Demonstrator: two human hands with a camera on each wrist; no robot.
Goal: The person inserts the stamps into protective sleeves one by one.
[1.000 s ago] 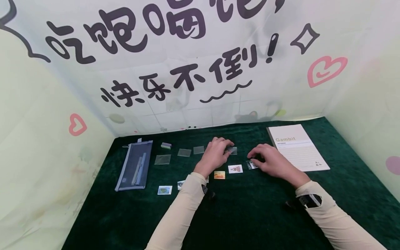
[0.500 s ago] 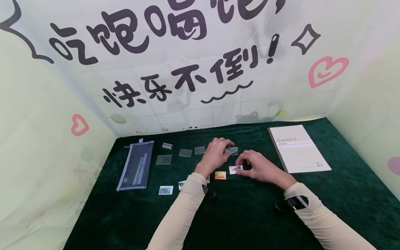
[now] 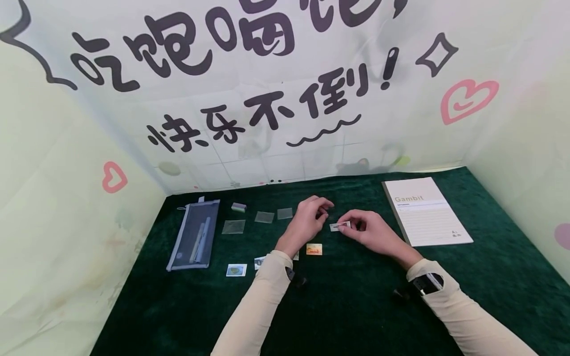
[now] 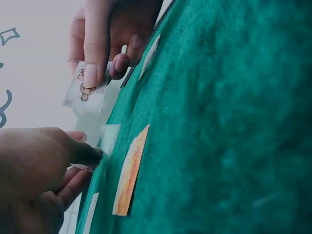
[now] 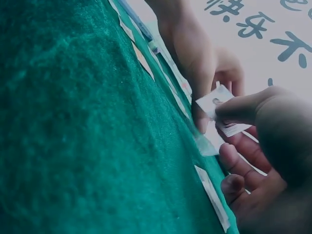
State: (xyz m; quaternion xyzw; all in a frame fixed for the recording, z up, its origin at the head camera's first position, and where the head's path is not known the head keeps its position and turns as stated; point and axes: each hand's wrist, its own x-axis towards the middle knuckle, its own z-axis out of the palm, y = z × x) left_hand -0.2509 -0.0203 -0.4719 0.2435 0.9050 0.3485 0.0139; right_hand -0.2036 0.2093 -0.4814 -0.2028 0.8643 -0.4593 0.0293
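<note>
My right hand (image 3: 374, 231) pinches a small white stamp (image 4: 73, 100) with brown figures between thumb and fingers, lifted off the cloth. Just to its left, my left hand (image 3: 304, 223) pinches a clear plastic sleeve (image 4: 111, 135) between thumb and fingers. In the right wrist view the stamp (image 5: 208, 101) is above the sleeve (image 5: 210, 145); whether they touch is unclear. An orange stamp (image 3: 314, 249) lies near my left wrist. Below the right hand lies a flat pale piece (image 5: 212, 197), its face not readable from this angle.
Clear sleeves (image 3: 233, 227) lie left of the left hand, near a small striped block (image 3: 238, 207). A blue-green stamp (image 3: 236, 270) lies in front; others are partly under the left sleeve. A mesh pencil pouch (image 3: 181, 247) lies far left, a notebook (image 3: 429, 217) right.
My right hand moved left from the pale piece by the notebook, took hold of the figure stamp, and raised it towards the left hand. The left hand stays nearly in place.
</note>
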